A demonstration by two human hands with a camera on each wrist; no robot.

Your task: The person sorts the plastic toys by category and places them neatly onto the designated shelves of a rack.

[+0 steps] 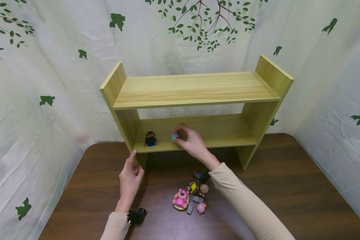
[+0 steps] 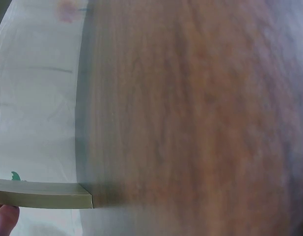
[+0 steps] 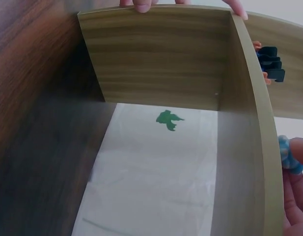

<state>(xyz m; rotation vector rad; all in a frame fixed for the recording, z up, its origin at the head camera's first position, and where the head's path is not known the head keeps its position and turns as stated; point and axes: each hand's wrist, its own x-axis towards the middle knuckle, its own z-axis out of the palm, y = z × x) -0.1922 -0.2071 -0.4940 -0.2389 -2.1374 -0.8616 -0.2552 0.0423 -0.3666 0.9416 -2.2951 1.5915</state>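
Observation:
My right hand (image 1: 192,141) pinches a small light-blue toy figure (image 3: 285,155) between thumb and fingers, just above the middle board of a wooden shelf (image 1: 198,90). Its exact shape is partly covered by the fingers. On that board, to the left, sits a dark-haired toy figure (image 1: 150,139) in black and blue. My left hand (image 1: 130,178) touches the front edge of the shelf's left side, with the index finger extended to the corner of the middle board. In the right wrist view, left fingertips (image 3: 142,7) rest on the edge of the side panel.
On the brown table (image 1: 87,200) before the shelf lie a pink bear figure (image 1: 181,200), a yellow-and-black figure (image 1: 193,188), a round-faced figure (image 1: 204,189), a pink round toy (image 1: 201,208) and small grey pieces (image 1: 190,208). A leaf-printed white cloth (image 1: 66,116) hangs behind.

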